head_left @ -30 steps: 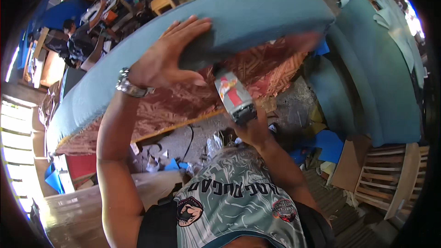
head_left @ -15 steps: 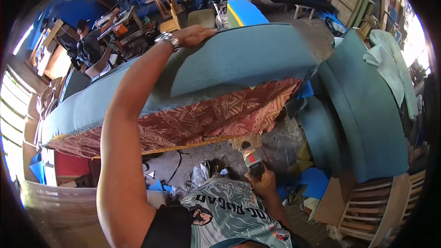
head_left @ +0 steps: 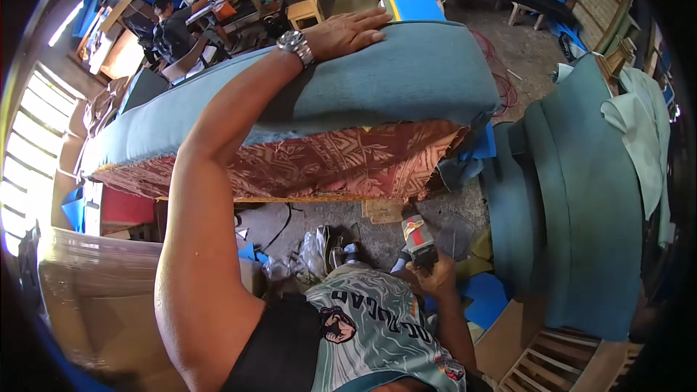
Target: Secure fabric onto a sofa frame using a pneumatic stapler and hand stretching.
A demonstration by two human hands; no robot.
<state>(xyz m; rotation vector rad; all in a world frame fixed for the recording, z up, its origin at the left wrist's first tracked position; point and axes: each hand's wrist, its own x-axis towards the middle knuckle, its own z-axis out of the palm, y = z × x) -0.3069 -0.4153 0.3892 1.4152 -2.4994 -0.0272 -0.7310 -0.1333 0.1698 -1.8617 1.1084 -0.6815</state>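
My left hand, with a metal watch at its wrist, lies flat along the top edge of a long blue-green upholstered sofa piece. Its fingers are stretched out. Patterned red-brown cloth with a ragged edge covers the underside facing me. Low on the right, my right hand is closed round a grey, red and black power tool, whose exact kind I cannot make out. The tool's front end points up toward the torn right corner of the cloth; I cannot tell whether it touches.
Blue-green cushioned pieces stand close at the right, a pale cloth draped over them. A plastic-wrapped brown piece sits at the left. Plastic scraps litter the floor. Another person sits at a far-left worktable.
My view has shifted, so the scene sits differently. My left hand has gone from curled over the sofa edge to flat on top. The right hand still holds the tool.
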